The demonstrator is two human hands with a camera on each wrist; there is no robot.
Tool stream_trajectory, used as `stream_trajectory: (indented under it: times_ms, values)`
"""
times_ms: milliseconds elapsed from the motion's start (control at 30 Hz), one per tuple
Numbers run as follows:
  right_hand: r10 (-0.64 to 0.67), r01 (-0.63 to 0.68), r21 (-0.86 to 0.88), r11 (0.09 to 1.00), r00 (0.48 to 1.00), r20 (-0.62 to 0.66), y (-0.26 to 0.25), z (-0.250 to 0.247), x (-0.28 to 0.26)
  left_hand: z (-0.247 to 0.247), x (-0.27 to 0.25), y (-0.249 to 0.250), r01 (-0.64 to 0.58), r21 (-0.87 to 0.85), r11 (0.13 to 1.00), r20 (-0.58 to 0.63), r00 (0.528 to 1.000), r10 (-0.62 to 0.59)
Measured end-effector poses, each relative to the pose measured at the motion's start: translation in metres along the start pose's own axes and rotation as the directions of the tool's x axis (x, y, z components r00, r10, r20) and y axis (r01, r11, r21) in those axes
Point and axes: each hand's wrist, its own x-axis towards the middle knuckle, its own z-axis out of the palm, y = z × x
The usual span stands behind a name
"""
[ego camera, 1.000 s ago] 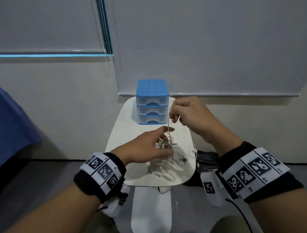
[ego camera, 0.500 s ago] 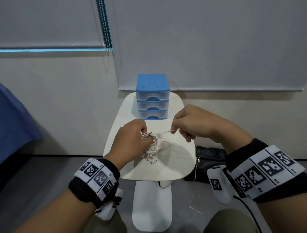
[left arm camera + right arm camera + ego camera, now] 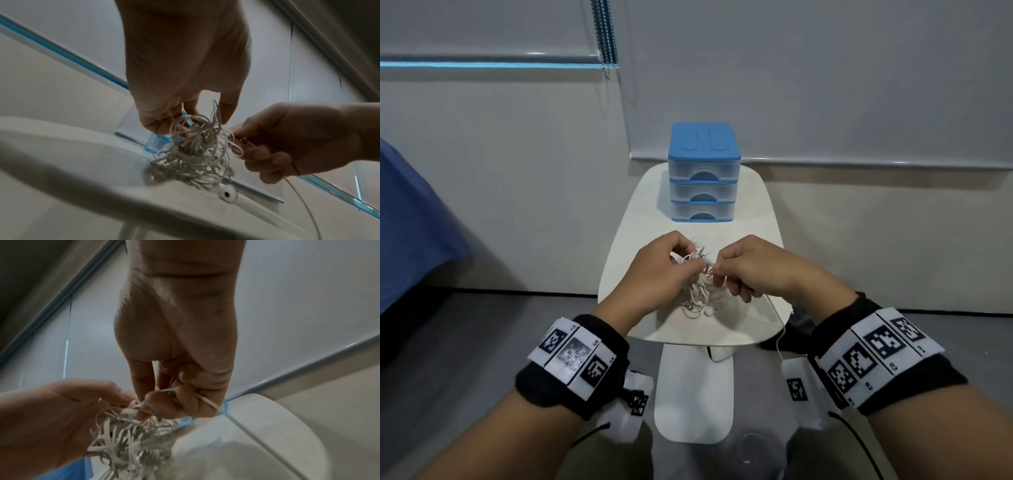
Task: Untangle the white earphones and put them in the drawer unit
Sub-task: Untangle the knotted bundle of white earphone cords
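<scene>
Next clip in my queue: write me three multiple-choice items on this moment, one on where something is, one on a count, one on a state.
1. Where does the drawer unit stand?
A. At the far end of the white table
B. On the floor
C. At the table's near edge

2. How many drawers does it have?
A. Two
B. Three
C. Five

3. What state are the white earphones in?
A. Neatly coiled
B. Inside a drawer
C. A tangled clump, held by both hands

Answers: 1 A, it stands beyond the hands. 2 B, three stacked fronts show. 3 C, the left hand holds the knot and the right hand pinches a strand.
</scene>
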Motion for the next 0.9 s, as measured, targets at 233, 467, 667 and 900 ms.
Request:
stream_trajectory:
  times_ms: [233,467,667,900]
  values:
    - [-0.014,0.004,0.305,0.952,0.999,0.029,0.029,0.019,0.002,0.012,-0.015,-0.013,-0.121,0.055,0.991,-0.045,0.991,0.123]
    - [-0.016,-0.012,0.432,0.902,0.998,0.061,0.051,0.023,0.001,0.025,-0.019,-0.020,-0.145,-0.068,0.987,-0.082,0.987,0.139]
    - [-0.030,0.015,0.487,0.873,0.999,0.023,0.060,0.023,0.001,0.033,-0.016,-0.022,-0.116,-0.064,0.991,-0.065,0.992,0.112]
    - [-0.015,0.007,0.531,0.847,1.000,0.012,0.060,0.024,-0.003,0.030,-0.010,-0.021,-0.134,0.102,0.986,-0.003,0.991,0.135]
